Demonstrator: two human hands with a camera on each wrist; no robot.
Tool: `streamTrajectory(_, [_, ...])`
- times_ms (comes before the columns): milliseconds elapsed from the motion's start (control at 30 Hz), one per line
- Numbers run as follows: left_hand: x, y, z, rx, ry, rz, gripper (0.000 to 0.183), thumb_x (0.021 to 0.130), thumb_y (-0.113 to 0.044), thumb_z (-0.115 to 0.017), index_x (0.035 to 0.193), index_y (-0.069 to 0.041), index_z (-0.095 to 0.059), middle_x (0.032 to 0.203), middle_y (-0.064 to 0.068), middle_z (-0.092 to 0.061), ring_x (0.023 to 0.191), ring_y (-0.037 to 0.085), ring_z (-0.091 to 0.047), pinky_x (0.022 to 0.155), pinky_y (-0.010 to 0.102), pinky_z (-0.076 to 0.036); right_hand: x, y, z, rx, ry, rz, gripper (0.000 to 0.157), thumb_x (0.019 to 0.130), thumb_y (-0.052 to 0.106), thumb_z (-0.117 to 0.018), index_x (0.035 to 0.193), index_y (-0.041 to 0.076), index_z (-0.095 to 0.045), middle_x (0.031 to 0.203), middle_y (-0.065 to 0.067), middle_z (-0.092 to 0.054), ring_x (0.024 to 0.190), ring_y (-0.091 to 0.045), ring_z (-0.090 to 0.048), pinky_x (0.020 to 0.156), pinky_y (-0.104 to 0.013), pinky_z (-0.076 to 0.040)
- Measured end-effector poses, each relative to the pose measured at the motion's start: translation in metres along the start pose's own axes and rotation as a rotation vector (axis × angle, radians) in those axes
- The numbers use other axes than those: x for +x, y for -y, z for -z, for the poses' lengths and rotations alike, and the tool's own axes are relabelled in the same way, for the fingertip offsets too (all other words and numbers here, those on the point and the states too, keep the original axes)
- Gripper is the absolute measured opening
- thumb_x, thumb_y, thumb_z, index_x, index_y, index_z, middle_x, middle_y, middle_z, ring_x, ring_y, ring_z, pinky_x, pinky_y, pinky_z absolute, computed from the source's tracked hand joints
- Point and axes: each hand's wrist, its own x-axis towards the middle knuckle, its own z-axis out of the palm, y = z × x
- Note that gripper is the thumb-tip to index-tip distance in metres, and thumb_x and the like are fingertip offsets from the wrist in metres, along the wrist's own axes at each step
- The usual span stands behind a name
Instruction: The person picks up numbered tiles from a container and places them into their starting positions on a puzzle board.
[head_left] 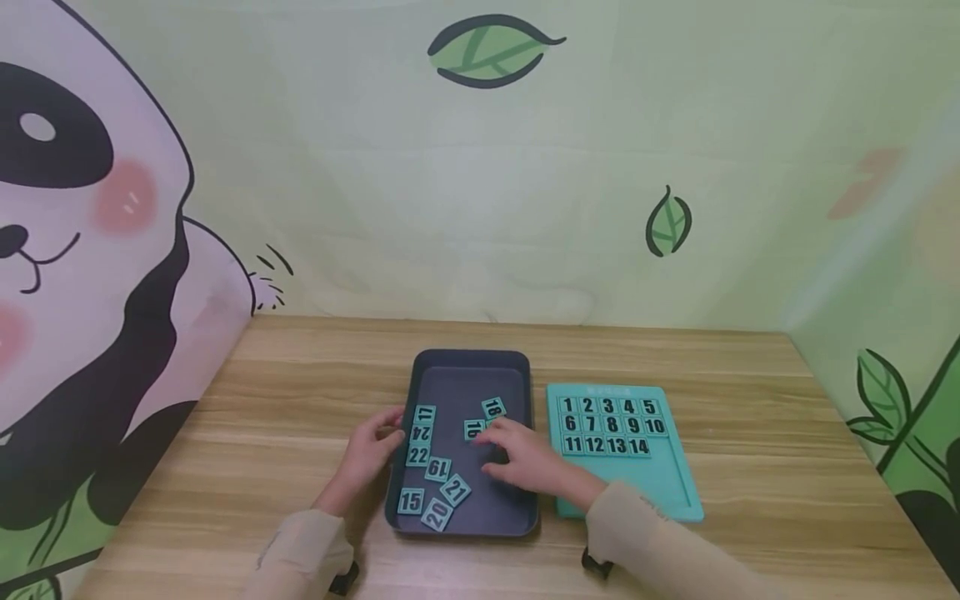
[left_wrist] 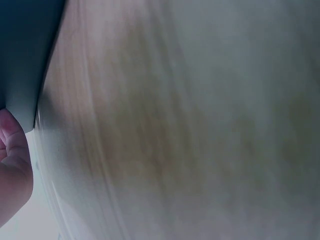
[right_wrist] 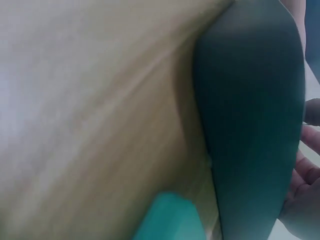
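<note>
A dark tray [head_left: 480, 523] holds several loose teal number tiles, among them a 15 tile [head_left: 410, 501], a 20 tile [head_left: 437, 514] and an 18 tile [head_left: 492, 407]. My left hand [head_left: 367, 454] touches the outside of the tray's left wall, thumb and fingers at the rim. Over the tray's right half is my right hand [head_left: 525, 458]. Its fingertips rest on a partly covered tile [head_left: 473, 430] just below the 18, while the thumb stands apart from it. Right of the tray lies a teal number board [head_left: 626, 492] with rows of tiles from 1 to 14.
Tray and board lie on a wood-grain table [head_left: 300, 358], a narrow gap between them. Behind the table hangs a backdrop [head_left: 360, 167] printed with a panda and leaves. In the right wrist view the tray's outer wall [right_wrist: 250, 125] stands beside the board's corner [right_wrist: 172, 220].
</note>
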Motion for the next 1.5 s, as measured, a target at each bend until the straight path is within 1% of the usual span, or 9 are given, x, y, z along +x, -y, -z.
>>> streamTrajectory(133, [0.000,0.001,0.000,0.016,0.000,0.006,0.039,0.086,-0.007,-0.048,0.125,-0.006,-0.048,0.116,0.014,-0.052,0.104,0.029,-0.054,0.078,0.035,-0.051,0.000,0.003,-0.006,-0.019,0.012,-0.001,0.032,0.079,0.019,-0.063,0.109,0.010,-0.060,0.101,-0.002,-0.055,0.088,-0.016,-0.052,0.075,-0.027,-0.046])
streamTrajectory(400, [0.000,0.000,-0.001,0.022,0.001,0.022,0.038,0.087,-0.008,-0.047,0.125,-0.007,-0.048,0.117,0.013,-0.051,0.107,0.029,-0.052,0.081,0.037,-0.050,0.003,0.007,-0.015,-0.019,0.040,-0.005,0.032,0.079,0.020,-0.062,0.110,0.012,-0.060,0.101,-0.001,-0.054,0.089,-0.013,-0.052,0.079,-0.025,-0.046])
streamTrajectory(667, [-0.001,-0.001,-0.001,0.029,-0.004,0.016,0.038,0.087,-0.008,-0.048,0.125,-0.006,-0.048,0.117,0.014,-0.051,0.106,0.030,-0.052,0.081,0.037,-0.050,0.005,0.008,-0.018,-0.015,0.050,-0.018,0.033,0.078,0.021,-0.063,0.110,0.013,-0.060,0.101,-0.001,-0.054,0.090,-0.013,-0.052,0.080,-0.026,-0.046])
streamTrajectory(833, [0.000,0.000,-0.001,0.032,-0.008,0.017,0.039,0.087,-0.007,-0.048,0.125,-0.006,-0.048,0.117,0.014,-0.052,0.106,0.030,-0.052,0.080,0.037,-0.050,0.006,0.007,-0.018,-0.028,0.045,-0.032,0.032,0.078,0.022,-0.063,0.109,0.015,-0.060,0.104,-0.001,-0.055,0.094,-0.014,-0.052,0.084,-0.029,-0.045])
streamTrajectory(1033, [0.000,0.000,-0.001,0.031,-0.003,0.023,0.038,0.087,-0.008,-0.048,0.125,-0.007,-0.048,0.118,0.014,-0.051,0.108,0.030,-0.052,0.082,0.038,-0.050,0.011,0.006,-0.017,-0.036,0.066,-0.050,0.033,0.079,0.023,-0.062,0.111,0.015,-0.059,0.109,-0.003,-0.055,0.100,-0.016,-0.052,0.088,-0.033,-0.045])
streamTrajectory(1333, [0.001,0.002,-0.001,0.008,0.001,0.026,0.038,0.087,-0.008,-0.048,0.125,-0.008,-0.048,0.118,0.013,-0.052,0.107,0.028,-0.052,0.080,0.036,-0.050,0.019,0.005,-0.019,-0.043,0.084,-0.053,0.034,0.078,0.024,-0.062,0.111,0.015,-0.059,0.112,-0.005,-0.053,0.101,-0.017,-0.052,0.089,-0.034,-0.044])
streamTrajectory(1500, [0.001,0.001,0.000,-0.001,0.000,0.027,0.038,0.087,-0.008,-0.048,0.125,-0.008,-0.048,0.118,0.014,-0.052,0.106,0.028,-0.052,0.079,0.035,-0.050,0.022,0.010,-0.021,-0.040,0.110,-0.048,0.034,0.079,0.023,-0.061,0.113,0.015,-0.059,0.109,-0.003,-0.054,0.096,-0.013,-0.051,0.085,-0.030,-0.045])
